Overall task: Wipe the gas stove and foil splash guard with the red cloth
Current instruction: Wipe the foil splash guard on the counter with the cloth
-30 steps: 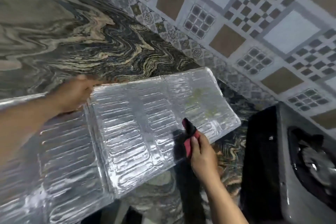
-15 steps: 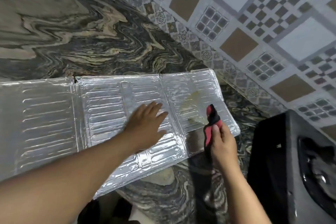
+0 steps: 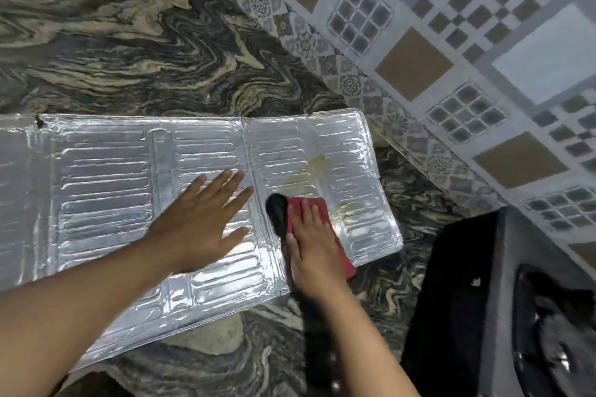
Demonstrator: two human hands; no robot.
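Left hand (image 3: 201, 222) flat, fingers spread, pinning guard (image 3: 106, 190). Right hand (image 3: 311, 242) flat on cloth (image 3: 317, 206); yellow stain (image 3: 317, 167) just beyond fingertips, unwiped. Stove (image 3: 503, 316) apparently untouched.

The gas stove (image 3: 532, 316) is blurred, cut off at right.
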